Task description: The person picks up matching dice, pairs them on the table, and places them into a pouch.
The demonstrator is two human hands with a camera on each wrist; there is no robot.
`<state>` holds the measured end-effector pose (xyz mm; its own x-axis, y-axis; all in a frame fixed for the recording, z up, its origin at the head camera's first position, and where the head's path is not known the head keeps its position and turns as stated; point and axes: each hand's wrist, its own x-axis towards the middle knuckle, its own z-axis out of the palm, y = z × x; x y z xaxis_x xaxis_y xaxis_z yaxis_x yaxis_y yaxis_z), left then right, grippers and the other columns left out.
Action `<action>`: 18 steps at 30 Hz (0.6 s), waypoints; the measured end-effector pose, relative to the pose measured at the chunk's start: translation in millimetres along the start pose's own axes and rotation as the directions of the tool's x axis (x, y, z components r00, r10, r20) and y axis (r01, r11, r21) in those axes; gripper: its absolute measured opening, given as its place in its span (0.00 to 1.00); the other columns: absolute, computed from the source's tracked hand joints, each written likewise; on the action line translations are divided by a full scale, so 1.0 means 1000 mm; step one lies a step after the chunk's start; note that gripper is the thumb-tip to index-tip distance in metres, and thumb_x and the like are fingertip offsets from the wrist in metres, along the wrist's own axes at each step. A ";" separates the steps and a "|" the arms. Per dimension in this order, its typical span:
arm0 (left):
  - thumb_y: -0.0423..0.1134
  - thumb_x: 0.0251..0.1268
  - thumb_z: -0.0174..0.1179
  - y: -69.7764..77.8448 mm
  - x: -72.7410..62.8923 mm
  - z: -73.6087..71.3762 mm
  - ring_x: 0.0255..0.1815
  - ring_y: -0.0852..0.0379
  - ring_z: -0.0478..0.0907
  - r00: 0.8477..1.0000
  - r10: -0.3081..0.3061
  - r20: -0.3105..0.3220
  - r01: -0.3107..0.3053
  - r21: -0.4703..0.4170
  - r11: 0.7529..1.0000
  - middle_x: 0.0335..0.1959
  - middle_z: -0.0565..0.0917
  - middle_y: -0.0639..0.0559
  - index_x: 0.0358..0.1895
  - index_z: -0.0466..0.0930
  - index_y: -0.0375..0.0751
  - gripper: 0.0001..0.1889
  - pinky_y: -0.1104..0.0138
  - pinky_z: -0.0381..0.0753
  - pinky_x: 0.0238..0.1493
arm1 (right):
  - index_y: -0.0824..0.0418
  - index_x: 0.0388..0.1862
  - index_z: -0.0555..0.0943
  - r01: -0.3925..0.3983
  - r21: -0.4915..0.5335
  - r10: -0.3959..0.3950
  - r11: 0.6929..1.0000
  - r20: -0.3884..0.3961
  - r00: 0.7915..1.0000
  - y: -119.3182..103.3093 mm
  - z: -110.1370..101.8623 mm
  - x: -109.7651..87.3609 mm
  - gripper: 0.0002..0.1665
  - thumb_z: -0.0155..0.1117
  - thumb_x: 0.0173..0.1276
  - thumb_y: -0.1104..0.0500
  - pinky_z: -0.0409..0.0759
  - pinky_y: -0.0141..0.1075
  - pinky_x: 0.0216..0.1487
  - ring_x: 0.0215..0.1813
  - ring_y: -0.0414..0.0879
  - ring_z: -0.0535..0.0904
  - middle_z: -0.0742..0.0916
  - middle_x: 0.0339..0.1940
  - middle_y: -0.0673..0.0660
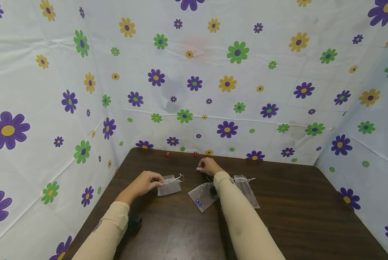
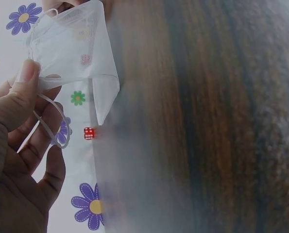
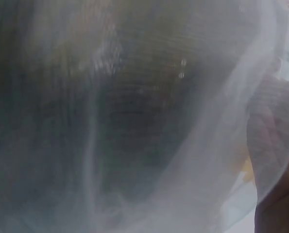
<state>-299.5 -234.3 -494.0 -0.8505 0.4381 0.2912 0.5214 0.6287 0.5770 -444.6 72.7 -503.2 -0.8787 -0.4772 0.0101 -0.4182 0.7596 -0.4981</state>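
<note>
My left hand (image 1: pixel 147 184) pinches the top edge of a small white sheer drawstring bag (image 1: pixel 169 186). In the left wrist view, the thumb presses the bag (image 2: pixel 69 48) near its cord loop (image 2: pixel 61 131). Further back, my right hand (image 1: pixel 211 167) pinches a small whitish, dice-sized piece (image 1: pixel 199 169); its exact kind I cannot tell. Beneath the right forearm lies a second sheer bag (image 1: pixel 197 191) with blue dice (image 1: pixel 198 203) inside. Blurred mesh (image 3: pixel 134 121) fills most of the right wrist view, with part of the right hand (image 3: pixel 280 208) at its edge.
Two red dice, one left (image 1: pixel 168 154) and one right (image 1: pixel 195 154), sit near the back edge of the dark wooden table (image 1: pixel 294 202). A third sheer bag (image 1: pixel 248 191) lies right of the right forearm. Flower-patterned cloth (image 1: pixel 194 101) hangs behind and at both sides.
</note>
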 end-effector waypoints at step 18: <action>0.36 0.66 0.68 0.001 0.006 -0.001 0.32 0.63 0.77 0.999 -0.040 -0.015 0.040 -0.002 0.999 0.30 0.85 0.59 0.34 0.86 0.42 0.03 0.65 0.81 0.39 | 0.64 0.42 0.87 -0.001 0.006 0.001 1.000 0.010 1.000 0.000 0.005 0.000 0.09 0.74 0.67 0.60 0.82 0.44 0.48 0.41 0.47 0.82 0.88 0.39 0.55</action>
<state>-303.7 -231.9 -490.8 -0.8714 0.4033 0.2793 0.4872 0.6443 0.5895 -443.6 70.1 -507.8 -0.8767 -0.4810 0.0005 -0.4159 0.7575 -0.5033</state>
